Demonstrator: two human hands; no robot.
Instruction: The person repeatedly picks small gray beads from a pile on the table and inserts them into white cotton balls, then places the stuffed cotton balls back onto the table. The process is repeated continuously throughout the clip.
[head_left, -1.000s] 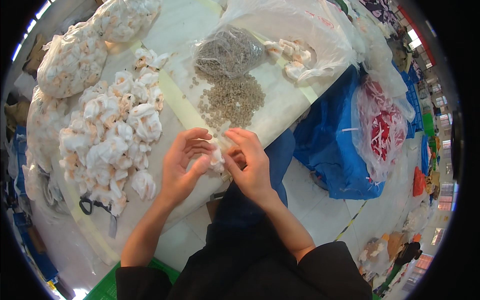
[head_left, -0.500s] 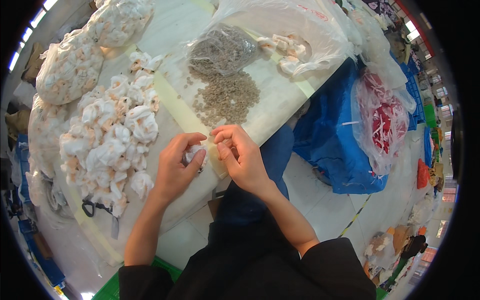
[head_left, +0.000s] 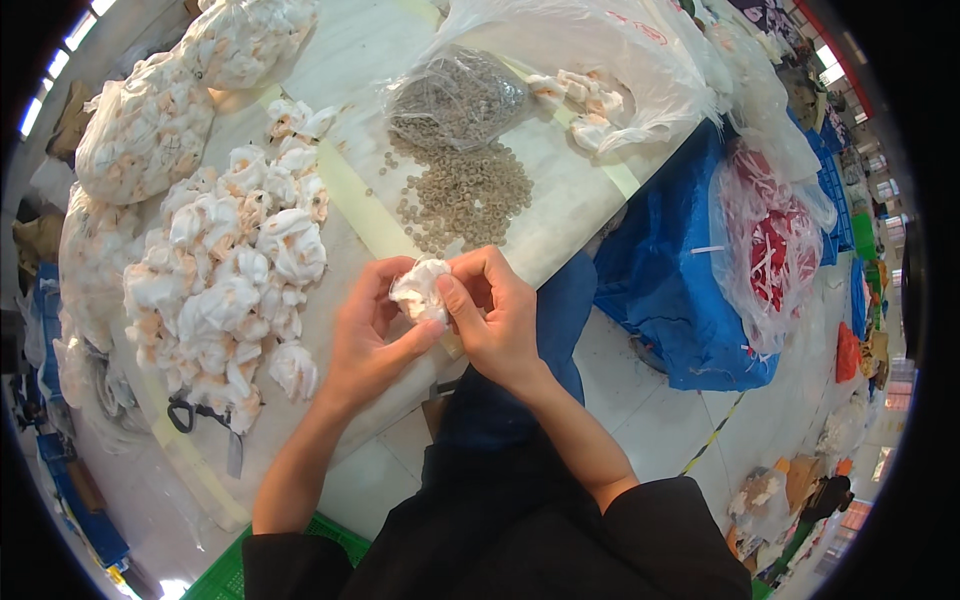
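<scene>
Both hands meet over the near edge of the desk [head_left: 560, 215]. A small white cloth ball [head_left: 420, 290] sits between them, just above the palms. The left hand [head_left: 372, 340] cups it from below, fingers bent around it. The right hand [head_left: 495, 320] pinches its right side with thumb and fingers pressed on the cloth. Both hands touch it. A pile of such balls [head_left: 225, 290] lies to the left, and little tan rings [head_left: 460, 195] lie just beyond.

Black short sleeves, dark blue trousers, bare forearms.
</scene>
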